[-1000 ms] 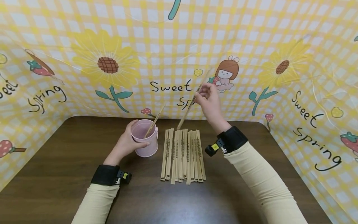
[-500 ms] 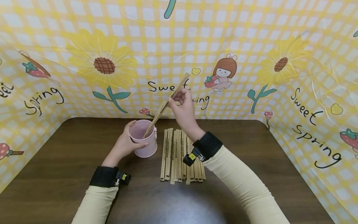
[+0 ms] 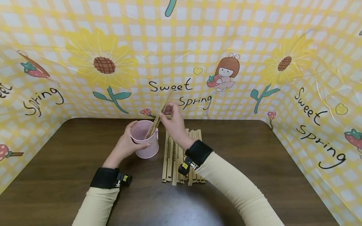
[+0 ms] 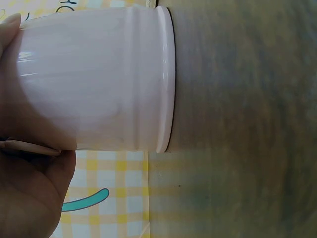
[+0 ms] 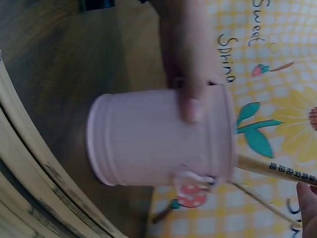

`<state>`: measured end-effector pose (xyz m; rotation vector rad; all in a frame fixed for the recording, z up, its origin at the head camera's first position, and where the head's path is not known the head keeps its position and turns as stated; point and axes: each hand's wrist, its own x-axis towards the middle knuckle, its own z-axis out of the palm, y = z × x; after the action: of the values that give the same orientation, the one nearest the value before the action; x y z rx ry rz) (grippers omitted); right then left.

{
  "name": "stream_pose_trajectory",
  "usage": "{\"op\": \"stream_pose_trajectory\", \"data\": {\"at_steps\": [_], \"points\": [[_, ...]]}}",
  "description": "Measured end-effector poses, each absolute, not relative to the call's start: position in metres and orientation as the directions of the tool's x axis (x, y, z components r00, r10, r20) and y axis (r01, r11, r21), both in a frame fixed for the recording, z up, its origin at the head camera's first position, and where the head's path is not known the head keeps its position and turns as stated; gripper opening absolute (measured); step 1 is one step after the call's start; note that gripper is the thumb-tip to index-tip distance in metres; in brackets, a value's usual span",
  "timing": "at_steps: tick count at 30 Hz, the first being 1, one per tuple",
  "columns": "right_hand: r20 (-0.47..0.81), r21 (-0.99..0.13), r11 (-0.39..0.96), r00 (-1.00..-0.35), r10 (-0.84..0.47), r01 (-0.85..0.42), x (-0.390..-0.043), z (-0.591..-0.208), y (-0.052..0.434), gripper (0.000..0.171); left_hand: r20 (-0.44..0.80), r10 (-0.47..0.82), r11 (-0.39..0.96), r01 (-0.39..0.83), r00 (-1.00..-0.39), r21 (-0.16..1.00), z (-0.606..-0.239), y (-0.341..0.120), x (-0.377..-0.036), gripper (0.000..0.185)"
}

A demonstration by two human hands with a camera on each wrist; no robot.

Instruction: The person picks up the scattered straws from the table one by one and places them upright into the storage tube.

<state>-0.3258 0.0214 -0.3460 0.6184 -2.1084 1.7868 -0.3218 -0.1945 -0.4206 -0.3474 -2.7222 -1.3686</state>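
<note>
On dark wooden table [image 3: 70, 175]: left hand [image 3: 126, 145] gripping pink cup [image 3: 145, 139]; right hand [image 3: 173, 121], at two o'clock, pinching wrapped chopstick pair [image 3: 158, 117], lowering in; next, release.

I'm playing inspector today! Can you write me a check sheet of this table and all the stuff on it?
Surface: dark brown wooden table, bare wood around the things.
Job's things: pink cup standing upright; wrapped chopsticks leaning inside it; row of wrapped chopsticks lying flat beside it.
Clutter: nothing seen.
Hands: left hand grips the cup; right hand pinches a chopstick over the cup.
Cables: nothing seen.
Surroundings: yellow checked backdrop with sunflowers and "Sweet Spring".
</note>
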Motion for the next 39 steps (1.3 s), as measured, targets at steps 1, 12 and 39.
{"op": "stream_pose_trajectory", "data": {"at_steps": [1, 12, 39], "points": [[0.484, -0.854, 0.143, -0.865, -0.132, -0.5, -0.326, -0.35, 0.019, 0.028, 0.166, 0.168, 0.575, 0.233, -0.972, 0.784, -0.42, -0.195, -0.322, 0.113], [0.367, -0.898, 0.21, -0.921, -0.128, -0.387, -0.328, -0.382, 0.006, 0.029, 0.172, 0.173, 0.571, 0.241, -0.97, 0.785, -0.42, -0.195, -0.322, 0.112], [0.175, -0.888, 0.417, -0.981, -0.087, -0.196, -0.345, -0.398, 0.086, 0.05, 0.156, 0.163, 0.586, 0.223, -0.974, 0.779, -0.419, -0.195, -0.322, 0.112]]}}
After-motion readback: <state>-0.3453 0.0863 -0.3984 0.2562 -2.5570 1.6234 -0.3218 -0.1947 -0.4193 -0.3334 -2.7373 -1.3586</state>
